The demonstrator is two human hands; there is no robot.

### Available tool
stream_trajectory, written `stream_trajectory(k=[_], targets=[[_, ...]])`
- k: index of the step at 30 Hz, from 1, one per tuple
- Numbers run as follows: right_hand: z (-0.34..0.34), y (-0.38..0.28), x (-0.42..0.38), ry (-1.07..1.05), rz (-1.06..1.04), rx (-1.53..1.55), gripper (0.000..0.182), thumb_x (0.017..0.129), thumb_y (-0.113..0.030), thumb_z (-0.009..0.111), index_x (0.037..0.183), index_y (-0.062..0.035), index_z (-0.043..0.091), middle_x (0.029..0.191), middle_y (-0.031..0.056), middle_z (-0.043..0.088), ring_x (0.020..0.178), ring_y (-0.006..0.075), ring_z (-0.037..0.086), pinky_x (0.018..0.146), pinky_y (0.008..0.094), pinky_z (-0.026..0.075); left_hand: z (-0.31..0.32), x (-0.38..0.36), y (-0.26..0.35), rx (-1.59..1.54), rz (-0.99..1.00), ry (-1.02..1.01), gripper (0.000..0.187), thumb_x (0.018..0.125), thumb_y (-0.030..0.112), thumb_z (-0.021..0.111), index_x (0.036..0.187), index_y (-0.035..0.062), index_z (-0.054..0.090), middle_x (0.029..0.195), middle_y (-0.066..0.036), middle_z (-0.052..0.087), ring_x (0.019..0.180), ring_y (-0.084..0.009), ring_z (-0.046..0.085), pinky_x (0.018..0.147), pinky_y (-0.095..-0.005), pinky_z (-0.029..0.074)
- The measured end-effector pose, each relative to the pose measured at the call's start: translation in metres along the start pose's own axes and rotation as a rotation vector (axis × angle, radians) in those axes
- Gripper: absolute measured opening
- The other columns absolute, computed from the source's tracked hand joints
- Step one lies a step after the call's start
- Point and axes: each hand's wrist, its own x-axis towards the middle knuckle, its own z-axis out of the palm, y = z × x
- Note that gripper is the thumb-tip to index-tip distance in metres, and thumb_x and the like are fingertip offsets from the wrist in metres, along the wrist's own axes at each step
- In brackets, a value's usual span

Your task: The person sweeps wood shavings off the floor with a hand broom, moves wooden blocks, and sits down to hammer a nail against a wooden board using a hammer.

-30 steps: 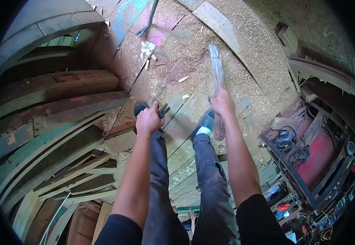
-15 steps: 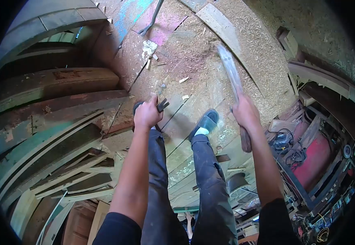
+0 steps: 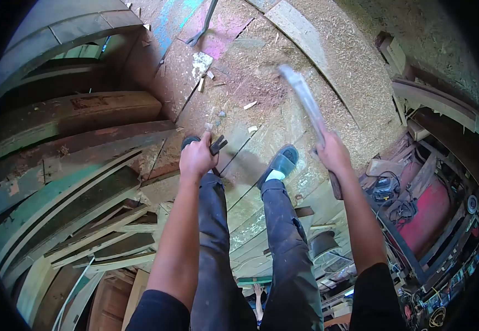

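Pale wood shavings (image 3: 355, 71) littered the worn, paint-stained floor (image 3: 250, 212) beyond the dark open-toed slipper (image 3: 285, 159), with curved timber pieces (image 3: 74, 187) stacked to the slipper's left and a red panel (image 3: 429, 218) to its right. Left of the slipper, the left hand (image 3: 196, 159) had its fingers curled tightly round a dark fork-ended metal tool (image 3: 218, 144). Right of it, the right hand (image 3: 333, 153) wrapped closed round a long silvery tool with a brown butt (image 3: 305, 98); whether its blurred far end touched the shavings could not be told.
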Motion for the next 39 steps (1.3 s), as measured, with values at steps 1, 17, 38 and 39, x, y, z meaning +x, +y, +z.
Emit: stream_trajectory(k=[1,17,38,39], targets=[[0.0,0.007,0.002,0.09,-0.035,0.032,0.074,0.085,-0.011,0.056,0.151,-0.0204,0.026,0.104,0.0246,0.058,0.097,0.0408,0.059,0.089,0.0466,0.047,-0.002,0.001,0.0,0.003,-0.009,-0.008,0.031,0.075,0.025,0.066,0.102,0.0134,0.054,0.079,-0.02,0.066,0.077,-0.0417,0.064,0.07,-0.0522,0.052],[0.02,-0.043,0.022,0.036,0.04,0.149,0.071,0.086,-0.011,0.057,0.151,-0.0149,0.028,0.109,0.0249,0.061,0.097,0.0367,0.064,0.09,0.0444,0.05,0.0,0.0,0.024,0.038,0.03,-0.039,0.028,0.082,0.025,0.059,0.107,0.0134,0.054,0.073,-0.023,0.065,0.071,-0.0423,0.064,0.067,-0.0533,0.052],[-0.037,-0.036,-0.021,0.046,-0.012,-0.138,0.068,0.086,-0.015,0.057,0.149,-0.0193,0.032,0.113,0.0243,0.058,0.093,0.0402,0.064,0.084,0.0479,0.052,0.003,0.0,0.01,0.013,0.055,0.009,0.036,0.076,0.025,0.064,0.109,0.0129,0.056,0.072,-0.021,0.065,0.069,-0.0412,0.064,0.064,-0.0523,0.053],[-0.041,-0.041,-0.03,0.094,-0.014,-0.14,0.068,0.086,-0.016,0.058,0.149,-0.0187,0.032,0.113,0.0248,0.058,0.093,0.0403,0.064,0.083,0.048,0.052,0.001,0.0,0.011,0.011,0.053,0.013,0.036,0.076,0.025,0.064,0.109,0.0129,0.056,0.072,-0.021,0.065,0.069,-0.0412,0.064,0.064,-0.0523,0.053]])
